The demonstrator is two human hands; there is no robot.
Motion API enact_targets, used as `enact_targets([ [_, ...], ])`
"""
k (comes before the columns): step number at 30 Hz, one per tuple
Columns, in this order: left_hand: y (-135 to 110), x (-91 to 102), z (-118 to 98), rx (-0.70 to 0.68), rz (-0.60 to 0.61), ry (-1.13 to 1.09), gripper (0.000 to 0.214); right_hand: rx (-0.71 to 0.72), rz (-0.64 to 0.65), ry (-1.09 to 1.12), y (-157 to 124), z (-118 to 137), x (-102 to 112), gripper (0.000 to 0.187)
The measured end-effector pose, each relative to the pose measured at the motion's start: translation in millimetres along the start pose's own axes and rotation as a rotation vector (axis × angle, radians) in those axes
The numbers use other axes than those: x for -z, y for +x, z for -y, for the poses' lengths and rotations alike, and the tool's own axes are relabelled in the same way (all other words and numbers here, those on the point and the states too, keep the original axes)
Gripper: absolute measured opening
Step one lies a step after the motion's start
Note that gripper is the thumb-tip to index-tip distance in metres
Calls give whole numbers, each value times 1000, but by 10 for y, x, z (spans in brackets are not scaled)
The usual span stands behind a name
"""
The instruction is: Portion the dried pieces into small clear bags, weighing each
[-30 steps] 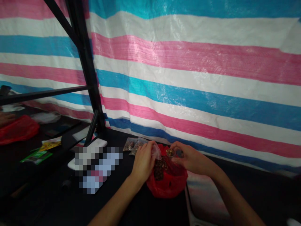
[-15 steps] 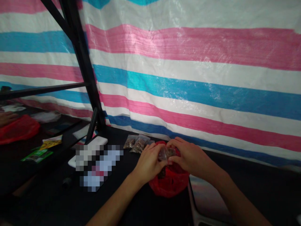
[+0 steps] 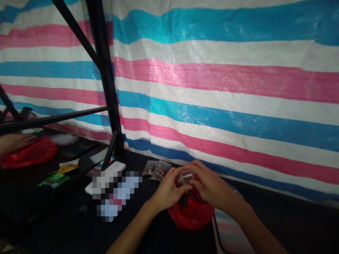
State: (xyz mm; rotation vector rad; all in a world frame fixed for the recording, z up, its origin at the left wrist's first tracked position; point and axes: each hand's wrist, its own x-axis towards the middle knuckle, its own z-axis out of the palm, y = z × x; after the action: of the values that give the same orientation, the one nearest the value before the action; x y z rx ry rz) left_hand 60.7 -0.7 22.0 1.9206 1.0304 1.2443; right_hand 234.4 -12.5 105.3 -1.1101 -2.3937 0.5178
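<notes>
Two small clear bags of dark granules (image 3: 156, 170), far on the black worktop (image 3: 135, 158). Left hand (image 3: 169, 190) and right hand (image 3: 210, 181): grip clenched, both around one small clear container (image 3: 185, 177), held just above a red plastic bag (image 3: 192, 215).

Striped tarp (image 3: 225, 106) walling the black desk's (image 3: 132, 160) back edge, black metal post (image 3: 116, 141) at back-left, small zip bags (image 3: 156, 171) along the back edge, blurred object (image 3: 113, 192) left of them, narrow gap between, red plastic bag (image 3: 190, 215) against the right edge
</notes>
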Motion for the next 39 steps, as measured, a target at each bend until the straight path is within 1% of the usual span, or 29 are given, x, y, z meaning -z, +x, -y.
enact_targets([
  [3, -4, 9, 10, -10, 2, -52, 44, -2, 4, -58, 15, 19, 0, 46],
  [6, -16, 11, 40, -19, 58, -101, 42, 30, 53, -68, 5, -30, 17, 47],
  [9, -34, 7, 59, -69, 136, -82, 47, 3, 71, -37, -20, -117, 35, 40],
  [11, -45, -2, 51, -104, 158, -43, 51, -21, 69, 10, -42, -146, 50, 35],
  [13, -55, -18, 30, -110, 154, -11, 54, -27, 72, 43, -66, -131, 73, 38],
  [15, -63, -37, 8, -112, 144, 4, 54, 16, 85, 55, -86, -82, 100, 44],
  [17, -68, -56, 0, -127, 140, 15, 55, 62, 96, 56, -94, -26, 121, 46],
  [20, -69, -80, 21, -120, 144, 37, 53, 46, 94, 41, -87, 19, 131, 42],
  [24, -67, -103, 48, -88, 156, 69, 41, -4, 98, 89, -71, -6, 115, 32],
  [27, -67, -115, 36, -94, 155, 85, 35, -22, 102, 102, -71, -25, 108, 32],
  [31, -70, -95, 6, -121, 149, 105, 38, -1, 105, 93, -84, -31, 113, 31],
  [33, -65, -61, -2, -118, 139, 103, 35, -1, 109, 107, -86, -49, 120, 31],
  [35, -53, -16, -2, -96, 119, 83, 30, 3, 57, 99, -80, -82, 131, 32],
  [38, -23, 63, -1, -41, 58, 72, 26, -9, -95, 32, -73, -145, 150, 34],
  [39, -12, 89, -5, -14, 35, 88, 26, -21, -118, 4, -76, -164, 153, 35],
])
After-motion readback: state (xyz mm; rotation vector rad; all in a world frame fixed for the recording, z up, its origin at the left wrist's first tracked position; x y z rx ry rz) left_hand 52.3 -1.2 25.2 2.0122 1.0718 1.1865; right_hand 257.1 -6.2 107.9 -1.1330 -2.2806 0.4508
